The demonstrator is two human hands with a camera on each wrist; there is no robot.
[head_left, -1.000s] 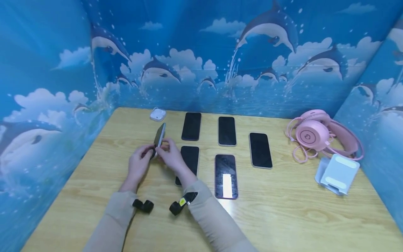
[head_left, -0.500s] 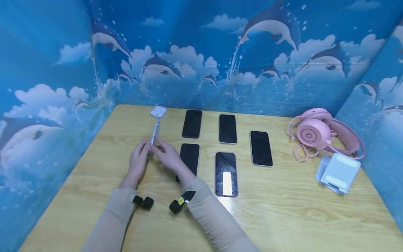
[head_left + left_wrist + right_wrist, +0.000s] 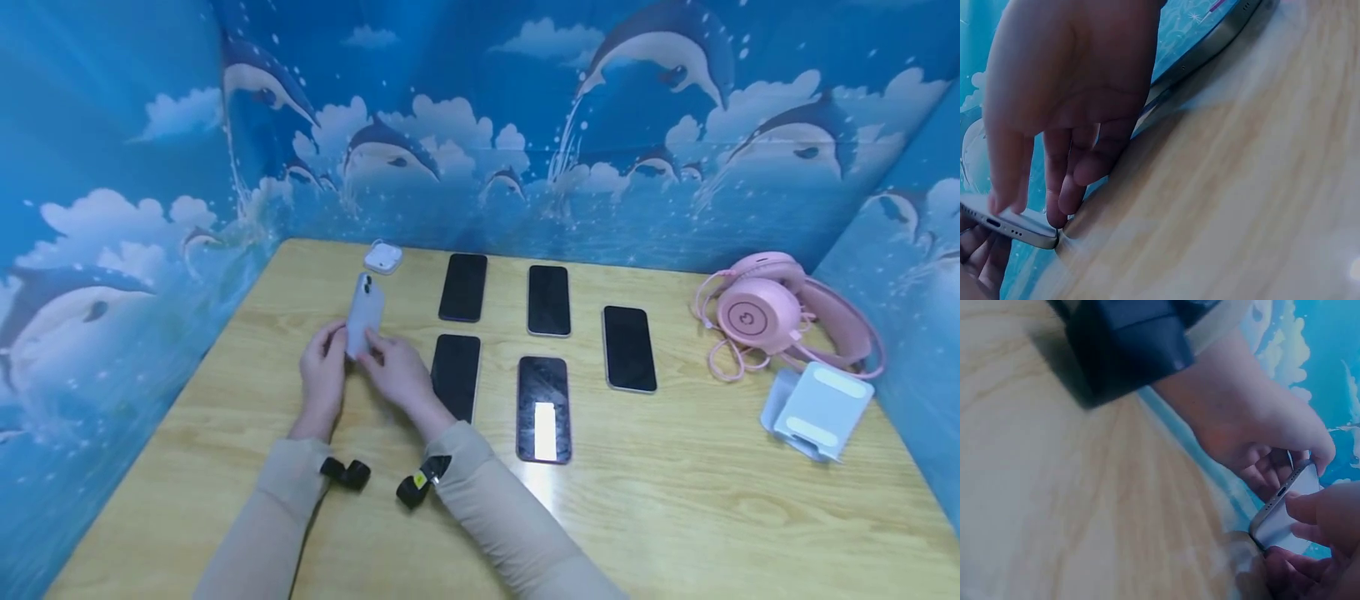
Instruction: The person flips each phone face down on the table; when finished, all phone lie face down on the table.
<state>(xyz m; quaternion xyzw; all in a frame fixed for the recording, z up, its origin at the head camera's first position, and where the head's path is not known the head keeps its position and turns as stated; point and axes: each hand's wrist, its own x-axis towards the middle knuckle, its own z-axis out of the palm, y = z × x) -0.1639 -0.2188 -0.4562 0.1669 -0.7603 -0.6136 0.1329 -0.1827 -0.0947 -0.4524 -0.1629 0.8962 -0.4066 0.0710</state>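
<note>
Both hands hold a phone with a pale back (image 3: 365, 317), tilted up with its back and camera toward the head view. My left hand (image 3: 322, 375) grips its lower left side; my right hand (image 3: 401, 375) pinches the lower right. In the left wrist view the right hand (image 3: 1079, 94) looms large, and the left hand (image 3: 985, 256) shows at the lower left with the phone's port edge (image 3: 1010, 231) between them. From the right wrist, the left hand (image 3: 1260, 425) and right hand (image 3: 1329, 537) meet at the phone (image 3: 1285, 512).
Several phones lie face up on the wooden table (image 3: 675, 500), the nearest a black-screened phone (image 3: 456, 375) beside the right hand. A small white square item (image 3: 383, 257) sits at the back left. Pink headphones (image 3: 780, 312) and a light-blue stand (image 3: 821, 408) are at the right.
The held phone has turned from showing its dark screen, through edge-on, to showing its pale back. Both hands stay at its lower end, and the head view has shifted slightly.
</note>
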